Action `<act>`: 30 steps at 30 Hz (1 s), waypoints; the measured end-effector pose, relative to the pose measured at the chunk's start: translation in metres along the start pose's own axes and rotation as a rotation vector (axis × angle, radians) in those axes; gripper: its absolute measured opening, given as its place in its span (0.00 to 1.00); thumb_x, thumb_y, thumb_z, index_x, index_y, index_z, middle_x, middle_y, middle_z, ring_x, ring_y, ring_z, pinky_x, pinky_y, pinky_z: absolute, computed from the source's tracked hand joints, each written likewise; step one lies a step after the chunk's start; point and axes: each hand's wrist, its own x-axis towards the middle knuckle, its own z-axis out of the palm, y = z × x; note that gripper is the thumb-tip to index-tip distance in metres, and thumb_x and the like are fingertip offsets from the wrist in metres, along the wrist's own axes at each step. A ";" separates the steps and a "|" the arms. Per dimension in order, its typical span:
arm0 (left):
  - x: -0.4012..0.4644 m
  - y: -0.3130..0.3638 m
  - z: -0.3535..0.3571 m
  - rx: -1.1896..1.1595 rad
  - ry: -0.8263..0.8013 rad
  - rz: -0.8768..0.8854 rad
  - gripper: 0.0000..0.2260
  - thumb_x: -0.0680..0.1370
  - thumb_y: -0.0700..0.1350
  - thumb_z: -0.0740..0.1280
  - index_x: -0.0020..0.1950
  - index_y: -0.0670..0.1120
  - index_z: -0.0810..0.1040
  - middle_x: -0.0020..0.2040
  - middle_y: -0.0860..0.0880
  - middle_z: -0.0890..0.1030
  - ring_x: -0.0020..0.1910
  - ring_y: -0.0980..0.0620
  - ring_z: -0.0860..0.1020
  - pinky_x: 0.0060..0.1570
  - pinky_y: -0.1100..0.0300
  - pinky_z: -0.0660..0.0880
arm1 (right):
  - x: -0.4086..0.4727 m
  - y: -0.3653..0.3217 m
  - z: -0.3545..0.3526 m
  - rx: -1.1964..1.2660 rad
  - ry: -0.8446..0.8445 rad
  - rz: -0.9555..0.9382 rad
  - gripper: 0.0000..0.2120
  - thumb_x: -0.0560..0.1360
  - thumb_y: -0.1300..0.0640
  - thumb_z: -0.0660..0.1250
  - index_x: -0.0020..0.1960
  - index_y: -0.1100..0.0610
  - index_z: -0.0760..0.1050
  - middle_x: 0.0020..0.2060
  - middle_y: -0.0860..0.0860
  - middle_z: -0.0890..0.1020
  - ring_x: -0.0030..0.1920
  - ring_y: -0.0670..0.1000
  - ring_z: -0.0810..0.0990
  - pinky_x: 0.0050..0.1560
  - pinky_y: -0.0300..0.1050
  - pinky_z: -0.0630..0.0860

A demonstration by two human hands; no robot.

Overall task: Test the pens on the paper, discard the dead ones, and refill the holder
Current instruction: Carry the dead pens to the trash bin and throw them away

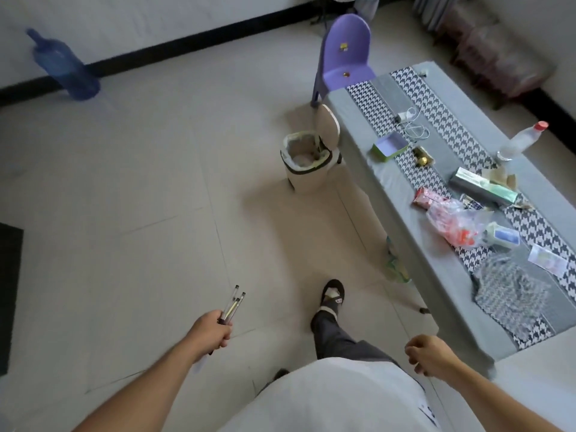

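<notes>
My left hand (212,330) grips a small bunch of thin clear pens (233,305), their ends pointing up and away from me over the tiled floor. My right hand (428,355) hangs at my side with loosely curled fingers and holds nothing. Ahead stands a beige trash bin (304,165) with its lid flipped up and a liner inside, next to the low table's near-left corner. No paper sheet or pen holder can be made out among the things on the table.
A long low table (386,188) with a houndstooth runner carries a small green box (390,146), a plastic bottle (519,141), packets and bags. A purple chair (344,54) stands behind the bin. A blue water jug (64,65) leans by the far wall. My sandalled foot (333,296) steps forward.
</notes>
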 end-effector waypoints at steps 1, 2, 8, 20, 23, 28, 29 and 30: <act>0.008 0.011 -0.003 0.000 0.001 -0.015 0.05 0.75 0.35 0.62 0.45 0.43 0.75 0.32 0.47 0.78 0.27 0.49 0.75 0.32 0.60 0.67 | 0.014 -0.009 -0.010 -0.011 -0.013 0.006 0.06 0.76 0.61 0.65 0.45 0.60 0.81 0.34 0.55 0.85 0.28 0.52 0.82 0.28 0.41 0.74; 0.016 0.023 -0.006 -0.002 0.010 -0.031 0.05 0.75 0.34 0.62 0.45 0.43 0.75 0.31 0.47 0.78 0.27 0.50 0.74 0.31 0.60 0.66 | 0.029 -0.022 -0.022 -0.025 -0.026 0.010 0.06 0.76 0.61 0.65 0.45 0.61 0.81 0.33 0.54 0.85 0.28 0.52 0.81 0.27 0.40 0.73; 0.054 0.100 -0.027 0.016 0.036 -0.049 0.04 0.77 0.36 0.62 0.46 0.42 0.76 0.32 0.47 0.78 0.27 0.51 0.73 0.28 0.62 0.66 | 0.099 -0.149 -0.113 -0.083 -0.002 -0.143 0.08 0.76 0.62 0.66 0.42 0.65 0.82 0.32 0.56 0.84 0.29 0.52 0.80 0.31 0.43 0.75; 0.174 0.252 -0.093 0.064 -0.051 -0.002 0.05 0.78 0.36 0.61 0.51 0.39 0.75 0.38 0.45 0.78 0.30 0.51 0.74 0.30 0.63 0.70 | 0.173 -0.356 -0.197 -0.149 0.062 -0.356 0.06 0.75 0.58 0.66 0.47 0.55 0.82 0.33 0.49 0.85 0.32 0.44 0.83 0.35 0.37 0.77; 0.218 0.295 -0.120 0.094 -0.061 0.042 0.04 0.78 0.36 0.62 0.52 0.39 0.75 0.41 0.45 0.79 0.31 0.51 0.74 0.30 0.63 0.72 | 0.188 -0.371 -0.203 -0.202 0.050 -0.275 0.07 0.77 0.58 0.66 0.51 0.55 0.83 0.40 0.50 0.85 0.40 0.48 0.84 0.44 0.42 0.80; 0.285 0.379 -0.166 0.265 -0.126 0.149 0.03 0.79 0.40 0.63 0.51 0.42 0.74 0.41 0.44 0.80 0.32 0.51 0.75 0.31 0.61 0.73 | 0.204 -0.402 -0.225 -0.179 0.127 -0.135 0.06 0.77 0.59 0.68 0.46 0.52 0.83 0.41 0.50 0.86 0.39 0.48 0.83 0.38 0.40 0.75; 0.298 0.397 -0.175 0.300 -0.147 0.176 0.03 0.79 0.39 0.63 0.51 0.41 0.74 0.41 0.44 0.80 0.33 0.50 0.75 0.34 0.58 0.74 | 0.208 -0.410 -0.229 -0.151 0.152 -0.122 0.06 0.77 0.59 0.68 0.45 0.52 0.83 0.39 0.50 0.86 0.38 0.49 0.84 0.38 0.40 0.76; 0.310 0.415 -0.182 0.347 -0.159 0.202 0.04 0.78 0.39 0.63 0.51 0.41 0.75 0.41 0.44 0.81 0.34 0.49 0.76 0.37 0.56 0.75 | 0.213 -0.417 -0.234 -0.117 0.168 -0.113 0.06 0.76 0.60 0.68 0.43 0.53 0.83 0.36 0.51 0.86 0.36 0.50 0.84 0.38 0.41 0.77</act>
